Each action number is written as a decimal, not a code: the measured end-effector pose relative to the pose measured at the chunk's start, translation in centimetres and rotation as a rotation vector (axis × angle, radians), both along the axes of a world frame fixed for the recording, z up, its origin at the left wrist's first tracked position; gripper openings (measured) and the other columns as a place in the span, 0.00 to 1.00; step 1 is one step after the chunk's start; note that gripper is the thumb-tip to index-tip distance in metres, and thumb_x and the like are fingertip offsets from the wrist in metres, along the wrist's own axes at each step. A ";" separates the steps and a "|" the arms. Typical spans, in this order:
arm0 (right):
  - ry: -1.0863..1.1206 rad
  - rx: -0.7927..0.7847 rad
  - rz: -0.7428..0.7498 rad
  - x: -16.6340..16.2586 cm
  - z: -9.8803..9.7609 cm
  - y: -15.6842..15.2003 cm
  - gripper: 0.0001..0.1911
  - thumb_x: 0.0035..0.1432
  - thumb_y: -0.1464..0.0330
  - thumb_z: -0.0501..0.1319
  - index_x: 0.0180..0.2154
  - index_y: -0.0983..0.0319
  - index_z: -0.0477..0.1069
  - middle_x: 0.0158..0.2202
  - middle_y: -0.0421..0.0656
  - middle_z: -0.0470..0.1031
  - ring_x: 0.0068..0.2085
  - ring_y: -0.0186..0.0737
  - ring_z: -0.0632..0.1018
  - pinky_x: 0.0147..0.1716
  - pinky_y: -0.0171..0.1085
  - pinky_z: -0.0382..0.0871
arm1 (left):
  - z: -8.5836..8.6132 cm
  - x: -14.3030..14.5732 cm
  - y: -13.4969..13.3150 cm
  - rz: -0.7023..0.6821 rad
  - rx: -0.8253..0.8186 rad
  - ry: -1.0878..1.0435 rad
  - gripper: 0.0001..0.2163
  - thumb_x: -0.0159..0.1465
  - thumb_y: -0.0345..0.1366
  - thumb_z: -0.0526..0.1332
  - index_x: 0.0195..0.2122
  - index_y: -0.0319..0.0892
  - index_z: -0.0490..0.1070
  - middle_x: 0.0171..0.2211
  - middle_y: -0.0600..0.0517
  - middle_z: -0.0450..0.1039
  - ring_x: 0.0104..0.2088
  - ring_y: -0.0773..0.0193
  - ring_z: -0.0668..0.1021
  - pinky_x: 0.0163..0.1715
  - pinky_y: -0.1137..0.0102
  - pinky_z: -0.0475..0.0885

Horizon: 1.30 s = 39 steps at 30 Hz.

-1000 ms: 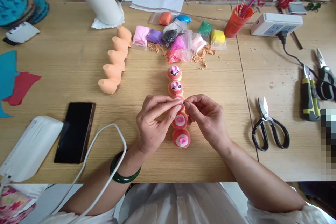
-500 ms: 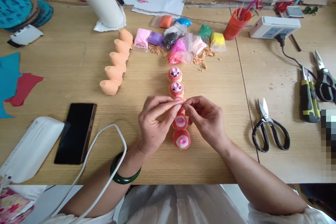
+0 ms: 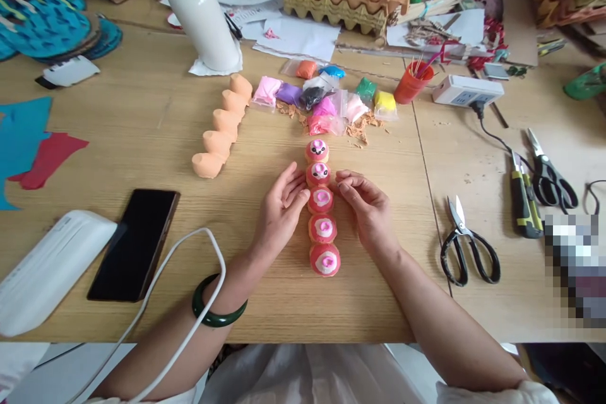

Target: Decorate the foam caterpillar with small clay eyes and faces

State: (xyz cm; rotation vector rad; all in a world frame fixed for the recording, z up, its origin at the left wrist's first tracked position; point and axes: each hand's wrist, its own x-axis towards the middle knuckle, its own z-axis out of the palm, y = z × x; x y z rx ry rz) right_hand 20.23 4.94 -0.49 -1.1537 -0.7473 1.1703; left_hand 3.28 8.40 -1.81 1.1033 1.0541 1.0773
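A strip of egg-carton cups (image 3: 321,201) covered in red-pink clay lies lengthwise in front of me. Each cup carries a white patch with a bright pink piece on it; the two farthest also have small black marks. My left hand (image 3: 283,207) is open beside the strip's left side, thumb apart from the fingers and its tip close to the middle cup. On the right side, my right hand (image 3: 368,207) is pinched, thumb against forefinger near the second and third cups. Whatever sits in that pinch is too small to make out.
Behind the strip lie bags of coloured clay (image 3: 326,104) among brown scraps. A bare orange carton strip (image 3: 221,126) is at left, near a phone (image 3: 135,243) and white cable. Scissors (image 3: 466,243), a utility knife (image 3: 524,196) and a power strip (image 3: 466,91) lie right.
My hands were together over the middle cups, fingertips meeting at a tiny dark bit. They have parted to either side, and the left has opened. The view has tilted up and shifted right.
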 end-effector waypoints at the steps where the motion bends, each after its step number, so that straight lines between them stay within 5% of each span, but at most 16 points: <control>1: 0.026 -0.010 0.011 0.0 0.0 0.0 0.11 0.57 0.59 0.76 0.32 0.58 0.80 0.51 0.44 0.79 0.54 0.41 0.79 0.61 0.43 0.73 | 0.2 0.0 0.1 0.003 -0.018 -0.016 0.30 0.64 0.38 0.69 0.66 0.39 0.65 0.63 0.36 0.75 0.63 0.52 0.79 0.66 0.57 0.74; 9: 0.045 -0.027 0.037 -0.5 0.0 -0.4 0.13 0.56 0.57 0.76 0.34 0.57 0.79 0.51 0.44 0.81 0.56 0.44 0.80 0.63 0.47 0.73 | 1.1 -0.1 0.5 -0.071 -0.097 -0.101 0.39 0.58 0.37 0.75 0.69 0.39 0.62 0.61 0.38 0.76 0.62 0.51 0.80 0.63 0.57 0.76; 16: 0.024 0.030 0.051 -0.8 0.6 -0.9 0.07 0.60 0.62 0.74 0.34 0.56 0.80 0.49 0.42 0.79 0.54 0.41 0.79 0.54 0.43 0.78 | 1.0 -0.2 0.5 -0.087 -0.204 -0.193 0.30 0.60 0.36 0.73 0.63 0.43 0.69 0.53 0.44 0.82 0.53 0.54 0.84 0.54 0.60 0.81; 23: -0.262 0.070 0.009 -0.9 1.4 -1.4 0.07 0.61 0.60 0.73 0.33 0.54 0.79 0.45 0.43 0.76 0.48 0.43 0.78 0.42 0.40 0.78 | 0.9 -0.1 -0.2 -0.134 -0.268 -0.161 0.26 0.60 0.37 0.72 0.60 0.46 0.72 0.49 0.49 0.84 0.50 0.55 0.85 0.48 0.62 0.82; 39: -0.295 0.201 -0.025 -1.8 1.0 -1.8 0.05 0.64 0.72 0.68 0.36 0.57 0.79 0.42 0.42 0.74 0.46 0.39 0.78 0.39 0.37 0.77 | 4.1 1.5 -1.5 0.022 -0.500 -0.370 0.22 0.57 0.28 0.72 0.54 0.41 0.74 0.41 0.53 0.83 0.41 0.64 0.84 0.45 0.70 0.79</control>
